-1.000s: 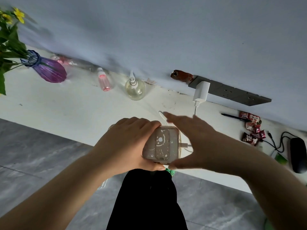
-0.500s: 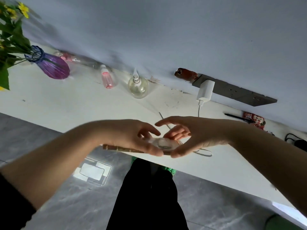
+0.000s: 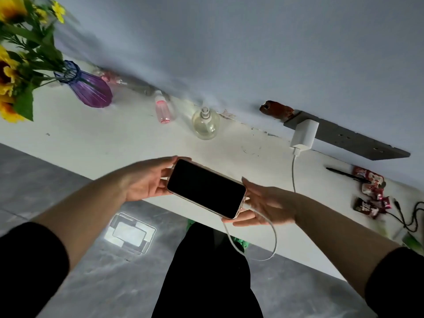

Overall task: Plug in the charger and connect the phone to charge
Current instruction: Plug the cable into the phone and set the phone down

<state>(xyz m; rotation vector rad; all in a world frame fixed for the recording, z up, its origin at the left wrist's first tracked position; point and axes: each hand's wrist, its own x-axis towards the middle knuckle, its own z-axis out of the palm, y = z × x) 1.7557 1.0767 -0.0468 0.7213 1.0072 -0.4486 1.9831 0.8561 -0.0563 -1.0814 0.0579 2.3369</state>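
The phone [image 3: 206, 188] is held level over the front edge of the white table [image 3: 91, 143], its dark screen facing up. My left hand [image 3: 146, 180] grips its left end and my right hand [image 3: 263, 203] holds its right end. A white cable [image 3: 274, 239] loops down from the phone's right end and runs up to the white charger [image 3: 305, 136]. The charger sits in the grey power strip [image 3: 358, 143] against the wall.
A purple vase [image 3: 91, 90] with yellow flowers stands at the back left, then a pink bottle [image 3: 163, 110] and a clear pump bottle [image 3: 205, 125]. A pen [image 3: 346, 174], snack wrappers [image 3: 369, 191] and a black cable [image 3: 410, 216] lie at the right.
The phone has been turned over from back-up to screen-up and lifted slightly. Both hands shifted to hold it by its two ends. The camera view has tilted.
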